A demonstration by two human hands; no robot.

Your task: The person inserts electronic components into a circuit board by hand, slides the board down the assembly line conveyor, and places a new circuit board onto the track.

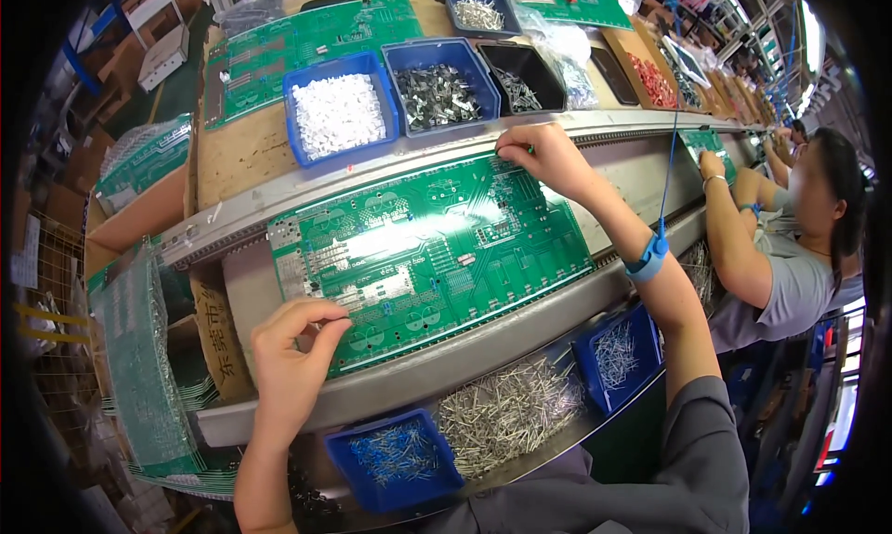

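The green circuit board (pixel 423 264), rectangular and glossy with white markings, lies on the metal conveyor (pixel 400 334). Blue bins (pixel 348 159) stand beyond it, and loose metal pins (pixel 502 413) lie nearer. The right hand (pixel 550 160) covers its far right corner; the left hand (pixel 290 353) is at its near left. Both pinch almost closed; I cannot tell if they hold something. Its long axis runs left to right, rising rightward.

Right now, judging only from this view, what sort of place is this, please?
Probably an electronics assembly line: a large green circuit board lies along a metal track, a blue bin holds loose small parts, and another person handles a board farther along.
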